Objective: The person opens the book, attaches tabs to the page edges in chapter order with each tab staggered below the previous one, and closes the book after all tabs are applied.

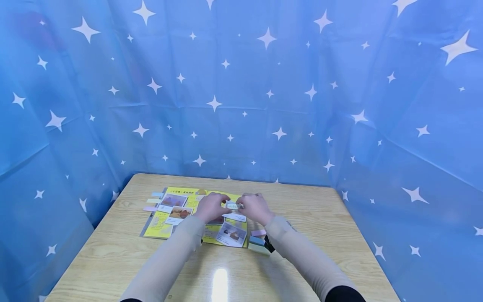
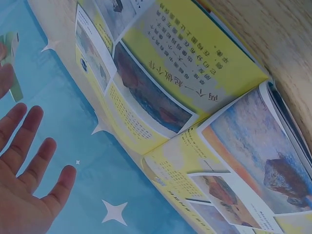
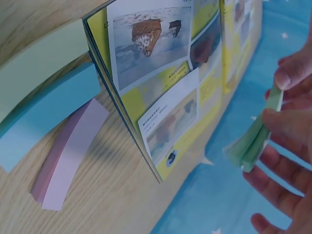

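Between both hands is a thin pad of pale green sticky notes [image 3: 253, 146], held above an open picture book [image 1: 158, 226]. My right hand [image 1: 254, 207] pinches it, with the remaining fingers spread in the right wrist view. At the pad's other end, the thumb and a finger of my left hand [image 1: 211, 206] pinch it. The left wrist view shows several left fingers [image 2: 34, 168] spread and only lightly bent; that thumb is out of the frame. The book has yellow pages with printed text and pictures of rocks.
Right of the book lie a purple pad [image 3: 73, 151], a blue pad [image 3: 53, 117] and a pale green pad [image 3: 44, 58]. Several coloured paper tabs [image 1: 150, 209] stick out past its left edge. A blue star-patterned curtain [image 1: 241, 147] surrounds the wooden table [image 1: 309, 201].
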Motion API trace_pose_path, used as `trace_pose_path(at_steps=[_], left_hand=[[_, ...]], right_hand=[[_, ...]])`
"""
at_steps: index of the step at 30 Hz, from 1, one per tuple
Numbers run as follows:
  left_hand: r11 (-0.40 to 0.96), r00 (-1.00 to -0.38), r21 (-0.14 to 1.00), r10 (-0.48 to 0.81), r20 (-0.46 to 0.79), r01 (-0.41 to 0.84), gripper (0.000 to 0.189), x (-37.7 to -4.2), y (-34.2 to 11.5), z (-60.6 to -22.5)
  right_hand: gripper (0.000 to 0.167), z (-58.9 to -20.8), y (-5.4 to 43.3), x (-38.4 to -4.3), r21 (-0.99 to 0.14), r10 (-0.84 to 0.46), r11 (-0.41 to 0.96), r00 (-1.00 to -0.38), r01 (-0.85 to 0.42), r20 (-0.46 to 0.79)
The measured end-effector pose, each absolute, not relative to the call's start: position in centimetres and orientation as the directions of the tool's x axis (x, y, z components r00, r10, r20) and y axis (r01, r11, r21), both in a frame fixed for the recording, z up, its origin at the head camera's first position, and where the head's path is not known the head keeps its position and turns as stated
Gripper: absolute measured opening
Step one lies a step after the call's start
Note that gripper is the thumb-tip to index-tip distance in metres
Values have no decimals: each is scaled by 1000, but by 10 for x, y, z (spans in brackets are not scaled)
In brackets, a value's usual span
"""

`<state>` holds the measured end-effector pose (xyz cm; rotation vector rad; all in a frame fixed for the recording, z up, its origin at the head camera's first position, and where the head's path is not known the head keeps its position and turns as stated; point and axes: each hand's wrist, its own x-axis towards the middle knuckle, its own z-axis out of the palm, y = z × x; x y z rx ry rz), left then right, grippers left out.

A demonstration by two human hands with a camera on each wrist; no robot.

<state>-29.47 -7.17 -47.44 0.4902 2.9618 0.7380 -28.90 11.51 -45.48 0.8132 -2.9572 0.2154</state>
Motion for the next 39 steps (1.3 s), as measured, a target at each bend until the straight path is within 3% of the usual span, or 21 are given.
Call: trace_pose_path(at_steps=[19,30,39], left_hand=[[829,-930,437,365,50,349,26,-293,-66,-469],[818,-868,292,473,150,496,28,-296,-70,-474],[823,-859,247,486,161,512,28,-297,-70,-474]], right_hand=[[20,-458,117,-291,-114,-526,835,-842,-538,124],[21,-456,119,-289,-171,-522,829,-847,-532,102],[27,-454,120,-291,-134,-527,831,-841,-540,119]])
